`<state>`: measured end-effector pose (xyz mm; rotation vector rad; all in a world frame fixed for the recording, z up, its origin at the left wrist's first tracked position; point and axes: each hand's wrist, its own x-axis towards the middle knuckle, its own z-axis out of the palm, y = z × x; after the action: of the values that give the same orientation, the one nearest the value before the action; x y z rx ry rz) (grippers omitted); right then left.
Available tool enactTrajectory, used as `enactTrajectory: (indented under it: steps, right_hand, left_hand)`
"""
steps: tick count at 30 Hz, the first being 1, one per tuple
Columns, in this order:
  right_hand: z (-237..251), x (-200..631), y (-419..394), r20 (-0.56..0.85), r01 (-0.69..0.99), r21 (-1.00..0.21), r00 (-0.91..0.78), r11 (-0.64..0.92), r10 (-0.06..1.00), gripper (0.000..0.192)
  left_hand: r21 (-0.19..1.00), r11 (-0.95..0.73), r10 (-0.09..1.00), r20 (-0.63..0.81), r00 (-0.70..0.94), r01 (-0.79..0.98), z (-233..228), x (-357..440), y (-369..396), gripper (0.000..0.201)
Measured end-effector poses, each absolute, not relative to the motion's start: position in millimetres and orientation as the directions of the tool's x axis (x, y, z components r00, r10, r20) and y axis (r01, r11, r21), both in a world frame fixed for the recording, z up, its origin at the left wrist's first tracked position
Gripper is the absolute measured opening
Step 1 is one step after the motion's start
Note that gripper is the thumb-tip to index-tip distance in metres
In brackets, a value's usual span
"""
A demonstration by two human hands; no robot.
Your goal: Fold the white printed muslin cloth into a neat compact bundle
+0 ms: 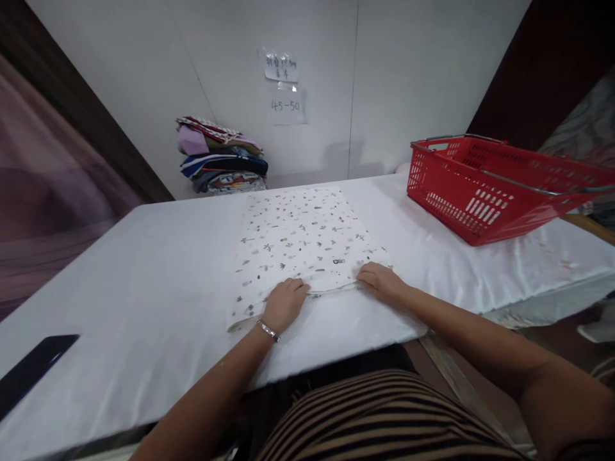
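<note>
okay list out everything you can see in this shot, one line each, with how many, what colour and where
patterned cloth: one, white with small dark prints, flat at table centre
table: one, white cover
basket: one, red, right end of table
folded cloth stack: one, mixed colours, far edge by wall
paper notes: two, white, on wall
dark flat object: one, black, left near edge
left hand: on cloth's near edge, bracelet at wrist
right hand: on cloth's near edge

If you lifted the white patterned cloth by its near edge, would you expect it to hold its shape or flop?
The white patterned cloth would probably flop: it lies thin and flat on the white table cover, and its near edge wrinkles under the left hand and right hand. It likely weighs little. It may slide easily, since the cover looks smooth.
</note>
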<state>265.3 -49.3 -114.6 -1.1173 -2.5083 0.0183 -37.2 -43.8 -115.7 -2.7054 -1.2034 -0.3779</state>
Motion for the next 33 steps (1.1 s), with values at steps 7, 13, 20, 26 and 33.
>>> enactTrajectory:
  steps: [7,13,20,26,33]
  right_hand:
    - [-122.5,271.4,-51.3,0.345,0.695,-0.089,-0.65,0.713,0.677,0.025]
    - [-114.8,272.6,-56.7,0.341,0.658,-0.099,-0.683,0.747,0.646,0.025]
    - [-116.4,286.0,-60.3,0.318,0.65,-0.096,-0.697,0.754,0.642,0.029]
    - [-111.6,302.0,-61.2,0.269,0.638,-0.054,-0.732,0.768,0.626,0.033]
    - [-113.2,310.3,-61.3,0.198,0.709,0.032,-0.696,0.705,0.69,0.033]
  left_hand:
    - [-0.024,-0.658,0.712,0.307,0.632,0.753,-115.5,-36.6,-46.6,0.019]
    - [-0.012,-0.657,0.721,0.281,0.633,0.753,-112.9,-36.6,-48.9,0.021]
    - [0.055,-0.682,0.714,0.261,0.649,0.729,-110.0,-42.7,-54.1,0.026]
    - [0.026,-0.696,0.702,0.239,0.672,0.718,-111.4,-48.6,-57.9,0.028]
    - [-0.06,-0.688,0.704,0.187,0.685,0.724,-113.7,-46.8,-58.7,0.039]
